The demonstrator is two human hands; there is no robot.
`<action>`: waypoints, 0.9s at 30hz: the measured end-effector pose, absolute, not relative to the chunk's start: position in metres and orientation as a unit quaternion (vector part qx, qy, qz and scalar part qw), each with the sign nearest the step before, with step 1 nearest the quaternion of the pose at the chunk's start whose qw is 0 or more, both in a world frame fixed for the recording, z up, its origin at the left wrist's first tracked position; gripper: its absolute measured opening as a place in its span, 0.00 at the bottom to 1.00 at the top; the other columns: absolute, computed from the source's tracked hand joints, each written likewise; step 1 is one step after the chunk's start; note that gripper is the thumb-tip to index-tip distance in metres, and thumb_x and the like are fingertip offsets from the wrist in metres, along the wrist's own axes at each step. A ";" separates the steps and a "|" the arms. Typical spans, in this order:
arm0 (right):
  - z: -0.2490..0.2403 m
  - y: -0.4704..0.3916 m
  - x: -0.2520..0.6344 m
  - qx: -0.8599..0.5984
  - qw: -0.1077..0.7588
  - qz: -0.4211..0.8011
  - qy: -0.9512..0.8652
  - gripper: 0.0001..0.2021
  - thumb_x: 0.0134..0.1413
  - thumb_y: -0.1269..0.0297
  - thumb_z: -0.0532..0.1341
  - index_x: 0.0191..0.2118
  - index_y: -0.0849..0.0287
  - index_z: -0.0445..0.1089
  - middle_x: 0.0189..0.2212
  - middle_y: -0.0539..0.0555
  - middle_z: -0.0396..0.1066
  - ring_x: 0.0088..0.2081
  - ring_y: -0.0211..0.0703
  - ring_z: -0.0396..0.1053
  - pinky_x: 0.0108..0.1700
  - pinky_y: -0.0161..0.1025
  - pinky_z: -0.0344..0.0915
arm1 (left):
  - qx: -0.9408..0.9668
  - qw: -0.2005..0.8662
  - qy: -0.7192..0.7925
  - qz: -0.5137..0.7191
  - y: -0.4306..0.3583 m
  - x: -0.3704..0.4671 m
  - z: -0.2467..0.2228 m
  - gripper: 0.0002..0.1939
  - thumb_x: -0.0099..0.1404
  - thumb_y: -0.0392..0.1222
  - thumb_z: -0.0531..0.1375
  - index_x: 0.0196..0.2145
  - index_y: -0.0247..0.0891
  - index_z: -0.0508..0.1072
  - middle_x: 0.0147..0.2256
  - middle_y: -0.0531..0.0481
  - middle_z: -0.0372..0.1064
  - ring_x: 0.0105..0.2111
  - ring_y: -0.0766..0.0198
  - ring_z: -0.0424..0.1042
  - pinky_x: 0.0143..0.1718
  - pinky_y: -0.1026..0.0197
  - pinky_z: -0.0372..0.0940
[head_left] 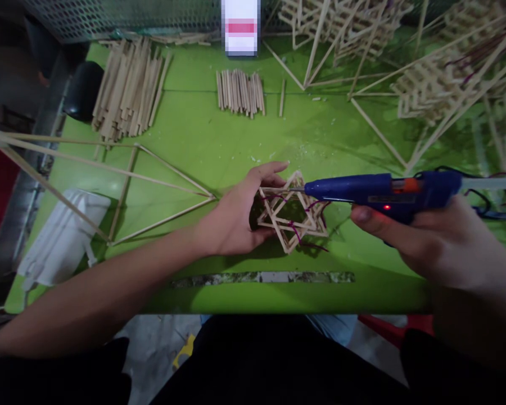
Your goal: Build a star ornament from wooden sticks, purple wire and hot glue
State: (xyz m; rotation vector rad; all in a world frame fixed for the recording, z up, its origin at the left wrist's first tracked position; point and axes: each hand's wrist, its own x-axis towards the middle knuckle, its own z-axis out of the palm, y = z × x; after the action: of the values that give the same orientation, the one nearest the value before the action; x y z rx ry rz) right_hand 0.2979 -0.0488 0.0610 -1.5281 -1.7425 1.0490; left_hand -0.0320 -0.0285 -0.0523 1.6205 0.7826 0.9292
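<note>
My left hand point(240, 216) curls its thumb and fingers around a small star-shaped frame of wooden sticks point(281, 225), holding it just above the green table. Purple thread hangs from several of the frame's joints. In my right hand point(425, 242) is a blue hot glue gun point(358, 188), its red light glowing and a pale glue stick at its back. The gun's metal nozzle points left and lies over the top stick of the star frame; whether it touches the wood, I cannot tell.
A larger stick pyramid frame point(122, 191) stands at left over a white plastic object point(67, 236). Behind are a pile of long sticks point(124, 90), a row of short sticks point(240, 93) and a black rounded object point(83, 90). Stacked stick frames point(425, 90) crowd the right back.
</note>
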 end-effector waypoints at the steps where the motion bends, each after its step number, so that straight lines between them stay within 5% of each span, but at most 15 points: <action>1: 0.061 -0.050 0.300 -0.577 0.292 0.387 -0.657 0.12 0.59 0.54 0.86 0.36 0.50 0.87 0.30 0.47 0.79 0.34 0.48 0.81 0.40 0.40 0.85 | 0.681 0.524 0.331 0.389 -0.029 -0.031 -0.053 0.60 0.64 0.48 0.89 0.84 0.62 0.65 0.70 0.41 0.80 0.65 0.43 0.87 0.68 0.37 0.86; 7: 0.066 -0.052 0.306 -0.564 0.281 0.345 -0.695 0.13 0.63 0.50 0.85 0.36 0.50 0.87 0.32 0.48 0.85 0.33 0.48 0.80 0.32 0.37 0.80 | 0.707 0.492 0.282 0.423 -0.028 -0.031 -0.065 0.69 0.59 0.56 0.90 0.87 0.62 0.60 0.72 0.37 0.77 0.62 0.39 0.89 0.62 0.33 0.89; 11: 0.076 -0.051 0.298 -0.564 0.282 0.383 -0.675 0.21 0.59 0.47 0.87 0.29 0.51 0.81 0.25 0.47 0.78 0.31 0.46 0.80 0.34 0.36 0.83 | 0.721 0.478 0.289 0.410 -0.026 -0.034 -0.062 0.67 0.60 0.57 0.89 0.87 0.63 0.61 0.69 0.39 0.77 0.62 0.38 0.89 0.61 0.30 0.88; 16: 0.080 -0.050 0.292 -0.585 0.291 0.365 -0.663 0.22 0.56 0.42 0.88 0.29 0.50 0.83 0.26 0.48 0.78 0.31 0.46 0.81 0.35 0.36 0.83 | 0.720 0.483 0.283 0.411 -0.028 -0.035 -0.055 0.66 0.62 0.51 0.88 0.88 0.58 0.59 0.69 0.35 0.75 0.66 0.34 0.86 0.65 0.23 0.85; 27: 0.077 -0.056 0.303 -0.613 0.296 0.352 -0.642 0.18 0.53 0.44 0.89 0.36 0.48 0.89 0.31 0.49 0.86 0.33 0.53 0.86 0.29 0.39 0.83 | 0.706 0.507 0.296 0.396 -0.028 -0.037 -0.052 0.69 0.59 0.42 0.90 0.87 0.58 0.61 0.72 0.34 0.75 0.64 0.38 0.86 0.65 0.30 0.87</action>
State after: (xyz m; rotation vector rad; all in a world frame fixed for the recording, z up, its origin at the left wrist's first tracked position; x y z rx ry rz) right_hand 0.3034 -0.0562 0.0772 -1.6320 -1.7091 0.9352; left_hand -0.0365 -0.0280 -0.0517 1.7020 0.7143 0.9561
